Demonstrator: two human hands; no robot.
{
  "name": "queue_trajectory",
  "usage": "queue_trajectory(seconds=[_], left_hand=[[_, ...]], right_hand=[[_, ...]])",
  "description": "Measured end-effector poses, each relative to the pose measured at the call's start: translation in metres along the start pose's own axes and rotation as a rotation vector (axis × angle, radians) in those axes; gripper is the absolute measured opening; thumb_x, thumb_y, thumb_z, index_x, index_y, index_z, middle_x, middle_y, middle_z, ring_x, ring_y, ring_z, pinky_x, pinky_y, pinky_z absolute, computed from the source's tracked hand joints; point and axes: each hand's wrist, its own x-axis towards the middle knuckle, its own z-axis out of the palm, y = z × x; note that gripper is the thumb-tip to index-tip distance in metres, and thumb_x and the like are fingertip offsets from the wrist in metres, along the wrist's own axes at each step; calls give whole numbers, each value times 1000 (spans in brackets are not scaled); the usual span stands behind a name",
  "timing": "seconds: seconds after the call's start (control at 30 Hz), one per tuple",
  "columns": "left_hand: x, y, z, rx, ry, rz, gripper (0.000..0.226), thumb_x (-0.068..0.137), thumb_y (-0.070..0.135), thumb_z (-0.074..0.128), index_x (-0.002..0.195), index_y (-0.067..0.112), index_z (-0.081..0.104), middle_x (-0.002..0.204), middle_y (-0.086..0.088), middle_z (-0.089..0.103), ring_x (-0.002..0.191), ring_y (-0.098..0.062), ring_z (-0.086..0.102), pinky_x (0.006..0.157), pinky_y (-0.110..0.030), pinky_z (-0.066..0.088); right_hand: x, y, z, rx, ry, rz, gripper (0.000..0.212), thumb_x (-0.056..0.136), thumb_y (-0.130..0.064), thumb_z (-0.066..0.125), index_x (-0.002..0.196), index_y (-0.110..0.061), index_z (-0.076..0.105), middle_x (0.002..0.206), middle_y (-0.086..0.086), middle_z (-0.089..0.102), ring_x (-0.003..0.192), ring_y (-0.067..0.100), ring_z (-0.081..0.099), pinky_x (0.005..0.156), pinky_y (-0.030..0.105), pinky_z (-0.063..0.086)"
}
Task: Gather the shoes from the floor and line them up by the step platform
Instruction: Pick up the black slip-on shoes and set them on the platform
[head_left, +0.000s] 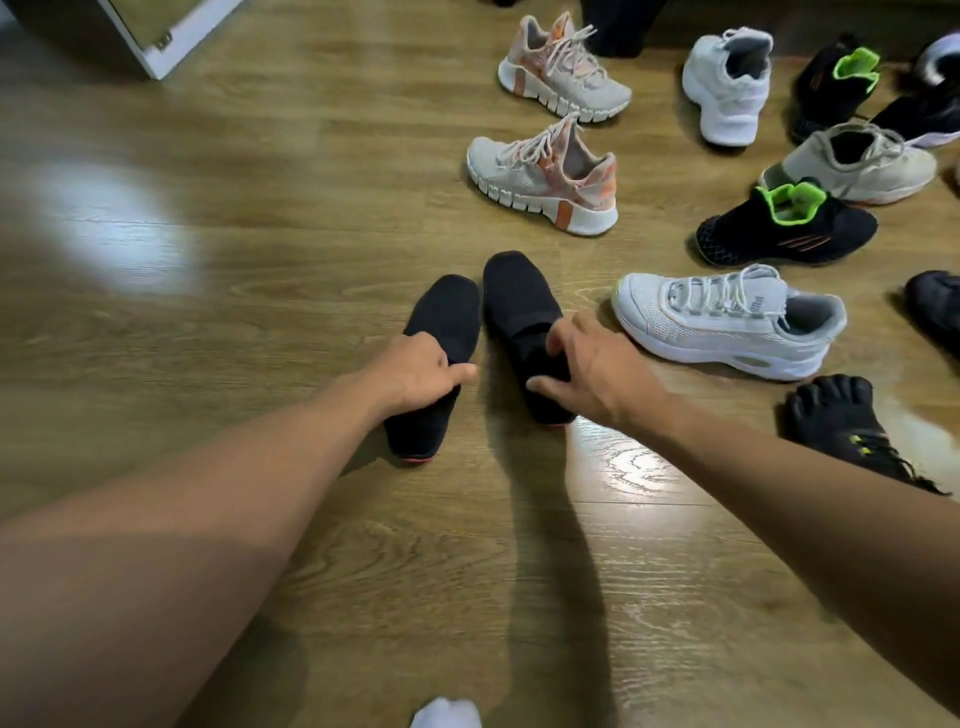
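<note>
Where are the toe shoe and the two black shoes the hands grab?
Toe shoe (836, 415): head view, on its upper behind the toes.
Left black shoe (452, 312): head view, on its toe end.
Right black shoe (519, 296): head view, on its toe end.

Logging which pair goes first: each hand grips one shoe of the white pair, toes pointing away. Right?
No, the pair is black, not white. The head view shows the left hand gripping the left black shoe and the right hand the right black shoe, toes pointing away.
</note>
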Motion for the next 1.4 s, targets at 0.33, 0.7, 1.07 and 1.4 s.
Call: queue_trajectory(seconds=[0.33,0.7,1.07,1.4], left_hand=[[0,-5,-8,-394,-63,-19,22,90,23,63,107,8,64,102,-7,65,82,-25,62,58,-30,47],[-23,25,-18,-252,131,-22,25,90,25,62,92,0,66,101,-17,66,99,-31,60,75,-33,43],[-243,106,-188,-116,-83,-154,24,86,16,60,62,12,56,73,-13,58,77,-33,61,60,-30,42],[-487,178,-428,-389,-78,-279,19,78,8,75,95,4,67,95,-14,68,74,-30,70,64,-43,60]], right_hand=[[5,-28,5,352,-61,94,18,91,-23,57,103,-13,64,103,12,67,101,31,60,75,30,40],[-5,-54,-46,338,-134,182,24,91,-26,59,103,-6,66,101,15,67,97,34,61,69,29,38],[-68,-189,-293,31,-555,-128,20,87,-23,55,92,-9,67,90,16,67,85,36,61,60,28,35],[-98,-353,-604,-196,-386,-396,33,91,-27,45,119,-18,59,107,13,61,95,35,62,70,34,40]])
